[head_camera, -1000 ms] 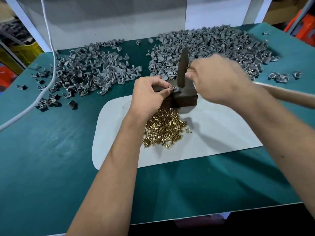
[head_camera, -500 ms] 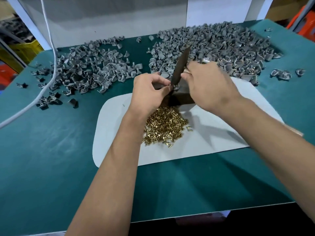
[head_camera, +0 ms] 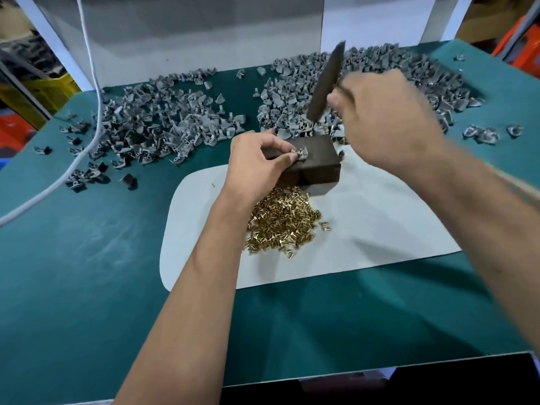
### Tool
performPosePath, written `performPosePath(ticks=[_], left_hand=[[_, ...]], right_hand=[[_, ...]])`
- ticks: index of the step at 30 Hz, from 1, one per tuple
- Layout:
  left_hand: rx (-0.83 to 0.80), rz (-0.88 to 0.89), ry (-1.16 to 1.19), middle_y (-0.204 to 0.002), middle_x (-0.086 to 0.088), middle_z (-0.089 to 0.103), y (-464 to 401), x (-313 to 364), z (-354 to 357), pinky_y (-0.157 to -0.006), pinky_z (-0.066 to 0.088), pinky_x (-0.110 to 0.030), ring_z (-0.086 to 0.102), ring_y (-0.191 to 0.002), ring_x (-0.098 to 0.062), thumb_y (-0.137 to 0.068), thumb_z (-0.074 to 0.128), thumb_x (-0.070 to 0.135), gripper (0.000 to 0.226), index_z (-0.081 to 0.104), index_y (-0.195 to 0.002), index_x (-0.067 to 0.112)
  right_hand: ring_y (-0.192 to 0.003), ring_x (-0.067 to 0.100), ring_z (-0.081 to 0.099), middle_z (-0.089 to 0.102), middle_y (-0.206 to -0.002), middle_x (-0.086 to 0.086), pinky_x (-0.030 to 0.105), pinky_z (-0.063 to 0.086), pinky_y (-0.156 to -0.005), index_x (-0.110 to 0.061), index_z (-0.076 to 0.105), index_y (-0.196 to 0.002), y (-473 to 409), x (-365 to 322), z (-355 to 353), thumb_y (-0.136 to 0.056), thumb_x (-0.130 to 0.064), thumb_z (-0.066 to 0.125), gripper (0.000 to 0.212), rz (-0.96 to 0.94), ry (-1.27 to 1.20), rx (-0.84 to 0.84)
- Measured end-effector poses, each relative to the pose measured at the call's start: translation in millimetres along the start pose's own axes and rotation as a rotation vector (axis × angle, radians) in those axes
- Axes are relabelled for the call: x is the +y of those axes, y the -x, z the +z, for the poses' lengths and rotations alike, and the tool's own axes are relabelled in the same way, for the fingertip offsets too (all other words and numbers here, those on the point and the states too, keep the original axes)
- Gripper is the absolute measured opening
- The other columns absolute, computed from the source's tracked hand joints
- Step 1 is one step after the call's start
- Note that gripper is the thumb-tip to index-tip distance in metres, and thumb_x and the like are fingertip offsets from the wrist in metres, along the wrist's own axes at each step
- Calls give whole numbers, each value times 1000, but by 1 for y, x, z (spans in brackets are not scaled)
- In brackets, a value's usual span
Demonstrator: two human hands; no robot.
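Left hand (head_camera: 257,165) is pinching the grey part (head_camera: 301,154) on the block (head_camera: 318,162) — right hand (head_camera: 385,121) is gripping the bar (head_camera: 325,80), tilted just above it.

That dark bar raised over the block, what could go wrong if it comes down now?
1. The left hand pinches the small grey part on the dark block; a stray blow from the dark bar in the right hand might hit its fingertips.
2. A glancing strike could flick the part into the brass rivets below.

Teal-topped table (head_camera: 87,273) with a white mat (head_camera: 380,235), a left heap of grey parts (head_camera: 163,127), a right heap (head_camera: 292,83), a white cable (head_camera: 29,203).
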State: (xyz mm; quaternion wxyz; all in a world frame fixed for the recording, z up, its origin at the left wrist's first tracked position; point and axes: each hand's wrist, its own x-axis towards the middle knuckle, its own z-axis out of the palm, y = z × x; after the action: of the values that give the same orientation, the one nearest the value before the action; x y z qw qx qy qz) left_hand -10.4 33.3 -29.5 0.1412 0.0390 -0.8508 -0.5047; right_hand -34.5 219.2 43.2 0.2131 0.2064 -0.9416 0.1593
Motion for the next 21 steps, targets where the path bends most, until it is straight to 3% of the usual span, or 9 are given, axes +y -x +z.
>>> performPosePath(ticks=[2, 5, 8, 12, 16, 21], left_hand=[[5, -2, -3, -127, -8, 69, 0, 0, 0, -105, 41, -12, 54, -135, -8, -84, 81, 5, 10, 82, -91, 12], [-7, -1, 17, -128, -15, 69, 1, 3, 0, -106, 42, -12, 52, -138, -13, -84, 81, 3, 11, 81, -87, 14], [5, -21, -28, -135, -15, 65, 1, 2, 0, -123, 28, -36, 46, -143, -17, -83, 82, 8, 10, 81, -88, 17], [9, -44, -35, -142, -13, 60, 1, 1, 0, -126, 16, -36, 36, -148, -15, -85, 81, 13, 13, 80, -88, 27], [-7, -103, 98, -148, -13, 55, 2, 3, 3, -126, 18, -41, 36, -148, -14, -88, 77, 11, 14, 80, -85, 24], [-18, -127, 207, -146, -12, 58, 3, 7, 3, -124, 27, -45, 43, -145, -15, -87, 78, 8, 21, 80, -75, 25]], right_hand=[[-63, 31, 52, 54, -72, 7, 36, 43, -62, -14, 62, -101, 5, -7, 8, -105, -34, 45, 26, -11, -45, 0], [-79, 38, 56, 62, -88, 14, 39, 41, -67, -19, 52, -94, 9, -7, 17, -106, -35, 44, 22, 6, 7, -257], [-90, 40, 62, 68, -97, 15, 40, 41, -70, -29, 47, -89, 8, -1, 13, -105, -40, 44, 20, -16, 24, -242], [-88, 37, 64, 69, -91, 10, 40, 51, -75, -28, 61, -96, 16, 15, 11, -102, -42, 54, 17, 77, -104, -172], [-85, 36, 63, 70, -89, 10, 41, 55, -77, -26, 65, -93, 19, 43, 2, -94, -42, 68, 16, 218, -98, -170], [-83, 33, 64, 69, -83, 6, 37, 54, -74, -28, 59, -69, 30, 54, 9, -82, -33, 79, 24, 291, 53, -322]])
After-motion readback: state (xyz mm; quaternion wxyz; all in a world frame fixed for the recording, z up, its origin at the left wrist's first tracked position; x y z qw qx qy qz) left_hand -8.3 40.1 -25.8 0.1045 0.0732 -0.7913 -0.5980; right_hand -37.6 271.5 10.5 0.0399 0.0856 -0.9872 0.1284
